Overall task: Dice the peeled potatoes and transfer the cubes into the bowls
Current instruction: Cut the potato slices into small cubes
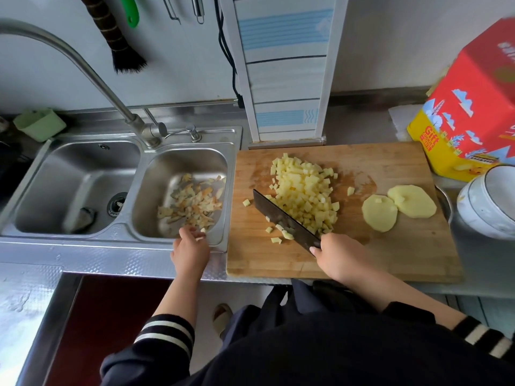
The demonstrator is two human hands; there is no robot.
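Two slices (399, 207) waited at board (390, 263) right edge; right hand (341, 257) clamped cleaver (284, 218) against cube pile (305, 196), likely gathering; left hand (191, 246) at sink (220, 243) rim, grip unclear.

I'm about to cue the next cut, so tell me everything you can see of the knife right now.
The knife is a cleaver with a broad, dark, rectangular blade that looks like metal. It lies slantwise across the wooden cutting board, tip toward the sink, against the near-left side of the pile of potato cubes. A few cubes stick to or lie beside the blade. The right hand grips the handle, which is hidden inside it. The left hand is away at the sink's edge.
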